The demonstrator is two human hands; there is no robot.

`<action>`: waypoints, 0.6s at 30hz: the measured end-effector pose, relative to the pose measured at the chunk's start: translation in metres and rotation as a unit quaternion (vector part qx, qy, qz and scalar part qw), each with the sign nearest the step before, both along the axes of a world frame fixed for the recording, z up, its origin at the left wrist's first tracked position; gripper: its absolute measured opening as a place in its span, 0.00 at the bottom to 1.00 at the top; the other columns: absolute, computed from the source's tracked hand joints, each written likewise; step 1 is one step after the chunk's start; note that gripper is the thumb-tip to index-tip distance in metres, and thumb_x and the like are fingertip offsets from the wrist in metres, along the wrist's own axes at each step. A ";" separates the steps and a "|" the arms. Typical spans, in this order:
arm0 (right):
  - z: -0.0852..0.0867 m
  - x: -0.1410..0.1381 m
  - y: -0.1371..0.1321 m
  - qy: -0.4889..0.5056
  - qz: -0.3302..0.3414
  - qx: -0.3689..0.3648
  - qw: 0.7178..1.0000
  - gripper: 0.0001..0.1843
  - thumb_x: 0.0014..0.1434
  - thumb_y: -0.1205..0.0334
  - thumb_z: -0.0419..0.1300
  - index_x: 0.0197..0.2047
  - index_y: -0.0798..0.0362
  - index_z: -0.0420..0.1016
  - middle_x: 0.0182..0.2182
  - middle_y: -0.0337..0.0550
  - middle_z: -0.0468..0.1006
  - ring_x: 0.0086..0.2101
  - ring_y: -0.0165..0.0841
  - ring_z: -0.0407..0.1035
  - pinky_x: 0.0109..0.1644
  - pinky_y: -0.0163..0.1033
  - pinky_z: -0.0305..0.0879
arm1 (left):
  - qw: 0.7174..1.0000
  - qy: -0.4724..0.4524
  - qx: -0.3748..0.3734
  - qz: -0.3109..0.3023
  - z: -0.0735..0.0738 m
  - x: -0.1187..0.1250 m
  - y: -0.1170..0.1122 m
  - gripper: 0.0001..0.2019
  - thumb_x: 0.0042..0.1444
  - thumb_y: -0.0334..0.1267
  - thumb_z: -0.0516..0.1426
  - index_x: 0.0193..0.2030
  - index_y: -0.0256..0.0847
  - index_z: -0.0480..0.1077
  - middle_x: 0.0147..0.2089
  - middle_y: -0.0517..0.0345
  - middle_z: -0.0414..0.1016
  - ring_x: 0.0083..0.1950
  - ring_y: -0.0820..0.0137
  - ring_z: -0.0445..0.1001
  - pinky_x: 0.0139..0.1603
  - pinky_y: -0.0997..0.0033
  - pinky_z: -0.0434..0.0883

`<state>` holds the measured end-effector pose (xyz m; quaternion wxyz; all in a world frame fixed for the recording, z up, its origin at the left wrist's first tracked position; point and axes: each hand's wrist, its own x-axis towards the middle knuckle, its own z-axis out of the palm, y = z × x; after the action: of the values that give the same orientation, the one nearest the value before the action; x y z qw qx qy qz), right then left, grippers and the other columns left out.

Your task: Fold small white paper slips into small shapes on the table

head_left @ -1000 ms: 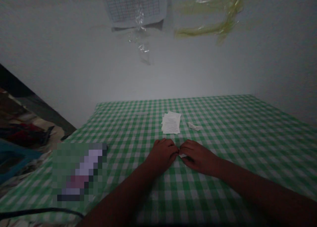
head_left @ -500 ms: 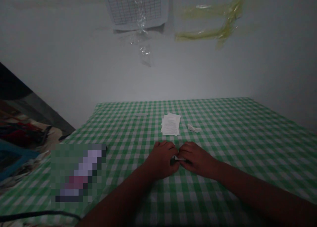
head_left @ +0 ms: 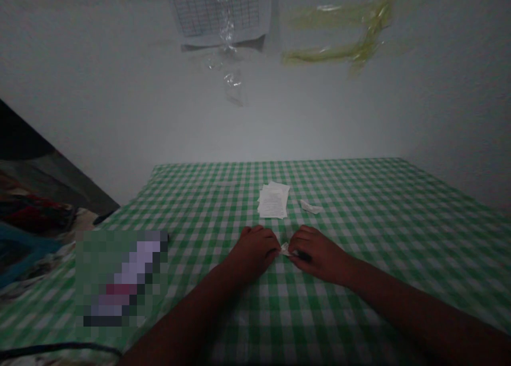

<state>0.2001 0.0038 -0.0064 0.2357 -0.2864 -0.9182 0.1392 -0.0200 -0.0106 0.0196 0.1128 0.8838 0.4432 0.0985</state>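
Both my hands rest near the middle of a table covered with a green and white checked cloth (head_left: 359, 206). My left hand (head_left: 255, 249) and my right hand (head_left: 317, 251) are curled, fingertips facing each other, pinching a small white scrap of paper (head_left: 285, 249) between them. Just beyond my hands lies a small stack of printed paper slips (head_left: 273, 201). A little folded white piece (head_left: 310, 207) lies to the right of the stack.
A blurred-out oblong object (head_left: 120, 278) lies on the cloth at the left. A dark cable (head_left: 59, 349) runs along the near left edge. A pale wall with taped sheets (head_left: 219, 9) rises behind the table. Clutter sits on the floor at the left.
My hands have drawn slightly apart, and the white scrap now shows between the fingertips. The view has shifted a little.
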 end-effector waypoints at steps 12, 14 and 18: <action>0.002 0.006 0.004 -0.023 -0.013 -0.020 0.999 0.04 0.62 0.63 0.60 0.38 0.53 0.76 0.35 0.43 0.75 0.39 0.36 0.67 0.48 0.44 0.62 | 0.999 -0.024 -0.012 0.022 -0.001 0.000 -0.001 0.04 0.60 0.36 0.58 0.39 0.44 0.75 0.45 0.59 0.75 0.51 0.63 0.67 0.52 0.58 0.60; 0.003 0.007 0.006 -0.011 -0.011 -0.038 0.999 0.05 0.63 0.63 0.59 0.38 0.53 0.76 0.34 0.43 0.75 0.39 0.35 0.67 0.47 0.43 0.63 | 0.998 -0.041 -0.019 0.047 -0.004 0.000 0.000 0.04 0.60 0.37 0.59 0.38 0.45 0.76 0.47 0.59 0.74 0.52 0.62 0.66 0.53 0.57 0.60; 0.000 0.008 0.009 0.030 -0.026 -0.071 0.997 0.08 0.65 0.63 0.57 0.34 0.53 0.75 0.31 0.41 0.74 0.37 0.33 0.67 0.44 0.40 0.64 | 0.992 -0.076 -0.021 0.094 -0.014 0.000 0.001 0.03 0.59 0.37 0.59 0.37 0.45 0.76 0.54 0.57 0.70 0.57 0.60 0.64 0.58 0.54 0.60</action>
<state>0.2083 0.0124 -0.0063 0.2455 -0.3218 -0.8909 0.2060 -0.0195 -0.0100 0.0053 0.1548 0.8256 0.5164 0.1666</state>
